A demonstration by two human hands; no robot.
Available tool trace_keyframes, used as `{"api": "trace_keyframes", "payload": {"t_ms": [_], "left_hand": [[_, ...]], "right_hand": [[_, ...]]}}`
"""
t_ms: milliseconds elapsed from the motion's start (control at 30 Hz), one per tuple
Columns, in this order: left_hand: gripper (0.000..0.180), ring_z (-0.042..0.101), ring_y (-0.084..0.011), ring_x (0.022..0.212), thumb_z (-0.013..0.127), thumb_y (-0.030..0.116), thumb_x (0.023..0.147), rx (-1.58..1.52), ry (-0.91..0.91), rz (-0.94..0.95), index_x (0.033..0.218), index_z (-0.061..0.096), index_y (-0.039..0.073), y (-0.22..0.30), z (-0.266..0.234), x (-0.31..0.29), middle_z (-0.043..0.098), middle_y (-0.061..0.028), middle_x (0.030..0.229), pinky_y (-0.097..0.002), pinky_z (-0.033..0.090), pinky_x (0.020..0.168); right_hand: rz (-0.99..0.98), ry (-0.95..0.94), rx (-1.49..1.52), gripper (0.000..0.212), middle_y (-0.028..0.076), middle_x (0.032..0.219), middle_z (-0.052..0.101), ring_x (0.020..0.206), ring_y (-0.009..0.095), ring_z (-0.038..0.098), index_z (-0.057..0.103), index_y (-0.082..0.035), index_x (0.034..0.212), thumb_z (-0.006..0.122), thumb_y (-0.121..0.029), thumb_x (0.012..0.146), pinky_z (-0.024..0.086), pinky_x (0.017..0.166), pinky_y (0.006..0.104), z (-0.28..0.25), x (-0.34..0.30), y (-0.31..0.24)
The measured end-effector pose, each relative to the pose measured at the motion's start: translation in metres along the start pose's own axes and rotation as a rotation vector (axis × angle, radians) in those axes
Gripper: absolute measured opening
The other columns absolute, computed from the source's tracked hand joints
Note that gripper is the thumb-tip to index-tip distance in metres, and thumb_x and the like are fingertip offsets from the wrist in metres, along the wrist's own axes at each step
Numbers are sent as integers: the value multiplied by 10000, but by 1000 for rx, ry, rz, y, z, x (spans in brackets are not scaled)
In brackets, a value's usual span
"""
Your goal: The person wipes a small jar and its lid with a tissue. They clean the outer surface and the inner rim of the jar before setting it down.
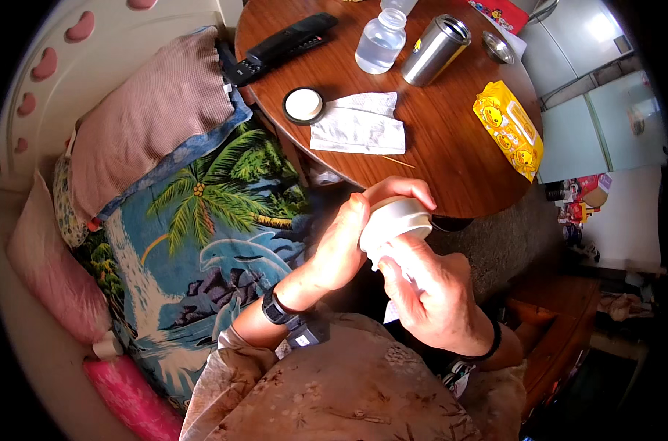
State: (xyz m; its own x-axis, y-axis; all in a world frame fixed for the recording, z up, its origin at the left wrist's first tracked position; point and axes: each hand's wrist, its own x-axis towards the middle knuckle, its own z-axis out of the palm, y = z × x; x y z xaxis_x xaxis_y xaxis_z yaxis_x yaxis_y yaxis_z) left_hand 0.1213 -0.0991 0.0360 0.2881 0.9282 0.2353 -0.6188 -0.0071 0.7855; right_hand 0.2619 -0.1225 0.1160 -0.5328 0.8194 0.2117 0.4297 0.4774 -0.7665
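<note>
My left hand point(338, 246) is closed around a small white round cup-like piece point(397, 217), held in front of me near the table's front edge. Its open side, turned toward my right hand, is mostly hidden. My right hand point(440, 298) has its fingers bunched at that opening, pinching what looks like a white tissue point(406, 276). Bright light washes out part of the fingers and the tissue. Beyond them on the table lie a spread white cloth point(360, 125) and a black-rimmed round lid point(303, 106) with a pale middle.
On the round wooden table point(451, 147) stand a clear bottle point(381, 42) and an uncapped steel flask point(437, 50). A metal lid point(497, 47), a yellow wipes pack point(509, 129), a thin stick point(399, 161) and black remotes point(286, 48) lie there too. A bed with a palm-print blanket point(202, 242) is left.
</note>
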Motion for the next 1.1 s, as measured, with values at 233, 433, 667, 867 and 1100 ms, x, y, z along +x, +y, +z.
{"api": "trace_keyframes", "payload": {"t_ms": [233, 433, 667, 867, 1100], "left_hand": [[968, 584, -221, 1022, 200, 832, 889, 127, 60, 67, 1180, 550, -23, -4, 0, -3, 585, -155, 1148, -347, 474, 909], [991, 573, -219, 1016, 190, 846, 874, 287, 135, 145, 1171, 548, -30, -5, 4, -3, 569, -145, 1131, -345, 462, 903], [908, 553, -218, 978, 201, 776, 931, 404, 139, 244, 1176, 552, -25, -6, 3, -4, 565, -151, 1110, -343, 443, 884], [859, 562, -207, 966, 232, 725, 959, 377, 121, 194, 1176, 551, -42, 0, 4, -6, 572, -148, 1087, -328, 453, 848], [750, 574, -185, 915, 251, 646, 1005, 388, 104, 198, 1189, 547, -17, 0, 2, -7, 575, -120, 1057, -306, 455, 800]], "right_hand": [[73, -26, 126, 161, 183, 847, 683, 728, 310, 707, 600, -11, 1067, 627, -9, 908, 533, 611, 365, 3, 0, 7], [359, -38, 652, 140, 30, 743, 596, 627, 72, 540, 570, 33, 1033, 545, -103, 1012, 431, 562, 245, 7, -5, 13], [423, -44, 786, 216, 22, 703, 587, 527, 41, 503, 574, 37, 1049, 529, -174, 1032, 385, 471, 209, 5, -8, 13], [328, -99, 645, 220, 41, 763, 626, 616, 70, 542, 579, 35, 1109, 533, -161, 1021, 433, 556, 244, 4, -9, 21], [395, -165, 703, 193, 46, 765, 633, 612, 77, 560, 606, 24, 1023, 553, -161, 1006, 433, 545, 232, -7, -2, 27]]}}
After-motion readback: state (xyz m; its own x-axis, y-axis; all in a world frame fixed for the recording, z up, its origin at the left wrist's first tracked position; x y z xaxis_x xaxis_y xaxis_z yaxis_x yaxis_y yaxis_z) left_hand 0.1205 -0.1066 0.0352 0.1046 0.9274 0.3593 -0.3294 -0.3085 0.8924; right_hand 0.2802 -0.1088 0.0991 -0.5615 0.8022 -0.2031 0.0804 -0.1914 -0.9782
